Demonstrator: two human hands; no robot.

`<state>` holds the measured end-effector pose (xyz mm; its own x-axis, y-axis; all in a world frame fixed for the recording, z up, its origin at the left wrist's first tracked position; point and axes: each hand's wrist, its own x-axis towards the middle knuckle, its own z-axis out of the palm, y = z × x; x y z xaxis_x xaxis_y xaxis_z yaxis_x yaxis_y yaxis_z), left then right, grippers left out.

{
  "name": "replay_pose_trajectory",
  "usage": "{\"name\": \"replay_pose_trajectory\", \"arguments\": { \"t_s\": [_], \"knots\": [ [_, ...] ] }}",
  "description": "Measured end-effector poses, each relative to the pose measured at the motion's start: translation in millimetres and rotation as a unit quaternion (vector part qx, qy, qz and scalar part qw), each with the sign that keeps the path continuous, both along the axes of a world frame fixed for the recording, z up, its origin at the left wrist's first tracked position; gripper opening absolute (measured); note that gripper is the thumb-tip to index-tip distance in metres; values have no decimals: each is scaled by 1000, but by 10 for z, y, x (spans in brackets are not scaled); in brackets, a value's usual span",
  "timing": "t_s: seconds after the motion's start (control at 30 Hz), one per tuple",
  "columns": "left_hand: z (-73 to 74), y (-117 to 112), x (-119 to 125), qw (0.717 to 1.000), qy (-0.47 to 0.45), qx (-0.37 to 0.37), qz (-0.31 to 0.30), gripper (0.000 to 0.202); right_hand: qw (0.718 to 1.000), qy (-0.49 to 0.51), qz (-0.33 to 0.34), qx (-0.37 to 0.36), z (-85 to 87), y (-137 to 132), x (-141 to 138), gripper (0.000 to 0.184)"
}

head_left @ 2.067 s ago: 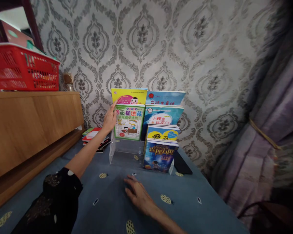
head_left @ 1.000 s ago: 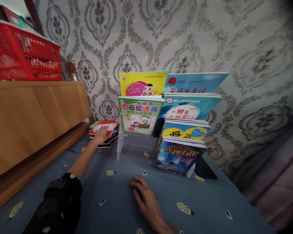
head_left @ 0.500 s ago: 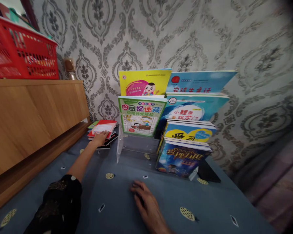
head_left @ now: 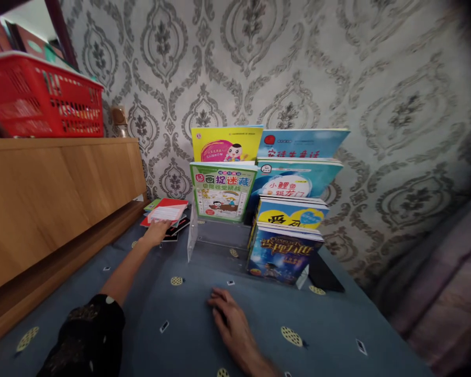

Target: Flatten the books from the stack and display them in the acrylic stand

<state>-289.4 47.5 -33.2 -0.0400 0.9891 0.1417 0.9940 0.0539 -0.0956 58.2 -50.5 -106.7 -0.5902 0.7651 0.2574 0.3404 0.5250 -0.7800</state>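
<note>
My left hand (head_left: pixel 157 233) reaches to the small stack at the far left, its fingers closed at the near edge of a red book (head_left: pixel 173 203) with a pale panel on its cover. My thumb is hidden there. Black-covered books (head_left: pixel 180 226) and a green one (head_left: pixel 151 205) lie under and beside it. My right hand (head_left: pixel 232 324) rests on the blue patterned cloth (head_left: pixel 180 335), holding nothing, fingers loosely bent and apart. In front of it stands a clear stepped rack (head_left: pixel 192 235). A green-bordered book (head_left: pixel 223 193) and a yellow book (head_left: pixel 225 141) stand in its left half.
The rack's right half holds blue picture books (head_left: pixel 304 141), a yellow-and-blue book (head_left: pixel 290 212) and a dark blue book (head_left: pixel 284 254). A black flat item (head_left: pixel 325 272) lies right of it. A wooden cabinet (head_left: pixel 63 183) with a red basket (head_left: pixel 51 99) borders the left; patterned wallpaper rises behind.
My left hand has drawn back from the top of the red book to its near edge. My right hand stays resting on the cloth. The view has shifted slightly.
</note>
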Motion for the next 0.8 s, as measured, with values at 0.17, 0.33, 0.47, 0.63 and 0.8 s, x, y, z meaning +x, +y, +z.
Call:
{"name": "replay_pose_trajectory", "arguments": {
  "t_s": [0.17,0.33,0.47,0.63,0.8],
  "knots": [
    [-4,-360,85,1000,12,-6,-9,56,1000,3,-2,12,-26,-1,4,33],
    [-81,-928,161,999,10,-23,-25,65,1000,-8,2,13,-6,-12,-3,33],
    [-202,-1484,239,997,-15,-54,-50,71,1000,-12,9,14,40,-21,-15,33],
    [-201,-2240,580,994,-35,-95,-51,63,1000,-16,15,16,80,-33,-16,32],
    [18,-2527,704,975,-154,-131,-96,44,998,-37,20,37,37,-13,-25,32]
  ]
}}
